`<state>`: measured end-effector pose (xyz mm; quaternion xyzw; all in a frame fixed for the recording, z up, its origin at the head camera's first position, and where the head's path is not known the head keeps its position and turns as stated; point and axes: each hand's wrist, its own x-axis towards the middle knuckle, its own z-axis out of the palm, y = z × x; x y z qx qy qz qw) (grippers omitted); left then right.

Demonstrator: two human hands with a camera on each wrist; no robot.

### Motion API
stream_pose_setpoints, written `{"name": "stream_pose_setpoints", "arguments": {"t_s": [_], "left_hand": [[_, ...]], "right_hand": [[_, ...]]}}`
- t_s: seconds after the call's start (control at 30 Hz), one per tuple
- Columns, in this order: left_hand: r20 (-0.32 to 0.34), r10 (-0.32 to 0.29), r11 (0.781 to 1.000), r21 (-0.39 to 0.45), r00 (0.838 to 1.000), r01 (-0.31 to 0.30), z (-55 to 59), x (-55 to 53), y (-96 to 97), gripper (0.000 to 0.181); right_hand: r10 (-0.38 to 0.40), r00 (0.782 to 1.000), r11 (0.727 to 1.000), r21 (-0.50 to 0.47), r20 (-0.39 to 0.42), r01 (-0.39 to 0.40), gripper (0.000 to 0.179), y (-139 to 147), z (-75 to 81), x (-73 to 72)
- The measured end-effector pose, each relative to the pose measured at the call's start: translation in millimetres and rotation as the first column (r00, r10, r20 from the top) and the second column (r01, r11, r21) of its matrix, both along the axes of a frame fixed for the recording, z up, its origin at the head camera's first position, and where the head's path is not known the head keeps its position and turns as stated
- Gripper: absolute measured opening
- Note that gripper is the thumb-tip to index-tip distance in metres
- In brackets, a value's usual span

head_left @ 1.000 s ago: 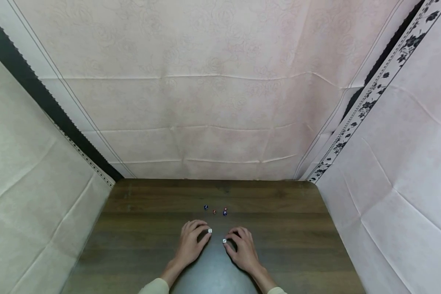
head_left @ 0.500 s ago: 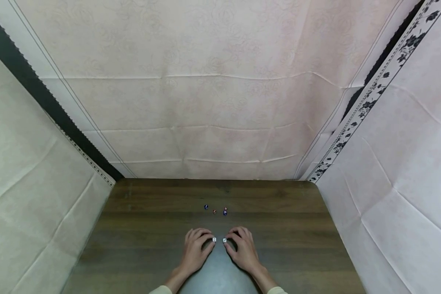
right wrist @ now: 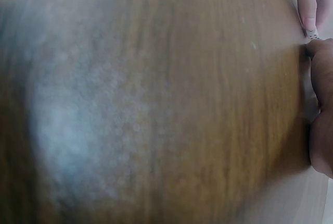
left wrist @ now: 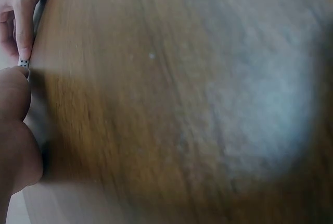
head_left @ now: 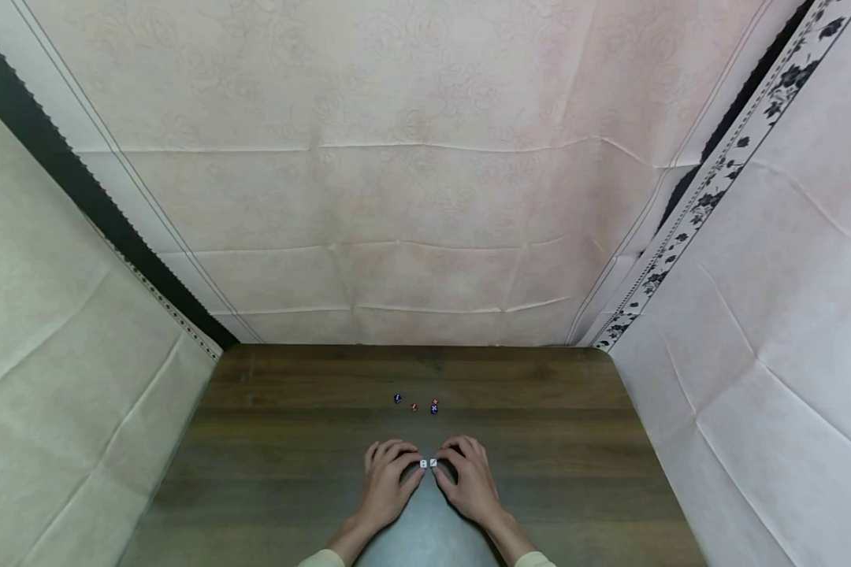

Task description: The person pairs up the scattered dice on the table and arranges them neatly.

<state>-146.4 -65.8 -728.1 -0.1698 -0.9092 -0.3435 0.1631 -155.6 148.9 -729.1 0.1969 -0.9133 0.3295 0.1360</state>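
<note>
Two white dice sit close side by side low in the middle of the head view. My left hand [head_left: 387,482] pinches the left white die [head_left: 423,464] between thumb and index finger. The right white die [head_left: 433,463] is pinched the same way by my right hand [head_left: 468,482]. Dark pips show on both. At the left edge of the left wrist view, a white die [left wrist: 23,63] shows between the fingertips of the two hands. The right wrist view has a white die [right wrist: 312,34] at its upper right, partly covered by fingers.
Beyond the hands on the wooden table [head_left: 291,441] lie a blue die [head_left: 398,398] and a red die [head_left: 414,407]. Right of these, another blue die [head_left: 435,409] sits against another red die [head_left: 436,402]. Pale cloth [head_left: 425,236] hangs behind the table and along both sides.
My left hand has brought its white die right and toward me, up beside the other white die. The right hand has stayed in place, and the coloured dice have not moved.
</note>
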Motion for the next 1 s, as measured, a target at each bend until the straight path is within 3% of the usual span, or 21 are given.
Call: {"name": "stream_pose_setpoints", "arguments": {"t_s": [0.67, 1.0], "left_hand": [[0.034, 0.036, 0.999, -0.020, 0.999, -0.036, -4.4, 0.1, 5.8, 0.014], [-0.018, 0.032, 0.999, 0.008, 0.999, -0.032, -10.7, -1.9, 6.4, 0.015]], "right_hand": [[-0.003, 1.000, 1.000, 0.004, 0.009, 0.003, 0.014, 0, 1.4, 0.4], [0.002, 1.000, 1.000, -0.006, 0.008, -0.002, 0.015, 0, 0.8, -0.2]]}}
